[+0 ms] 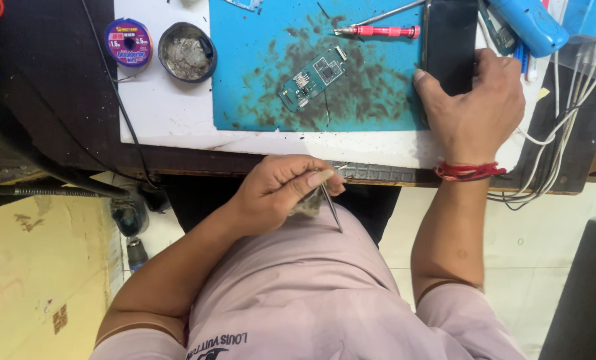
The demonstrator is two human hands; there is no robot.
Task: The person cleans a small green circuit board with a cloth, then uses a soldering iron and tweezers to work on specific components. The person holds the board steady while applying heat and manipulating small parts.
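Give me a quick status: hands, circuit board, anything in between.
Left hand grips tweezers off the bench edge. Right hand rests on dark phone. Circuit board untouched on blue mat. Nothing between.

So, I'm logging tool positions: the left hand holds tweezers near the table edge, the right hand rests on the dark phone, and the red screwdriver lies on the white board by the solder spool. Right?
Not quite. The head view shows the red screwdriver lying on the blue mat, beside the dark phone, away from the solder spool. The left hand does hold tweezers, and the right hand rests on the phone.
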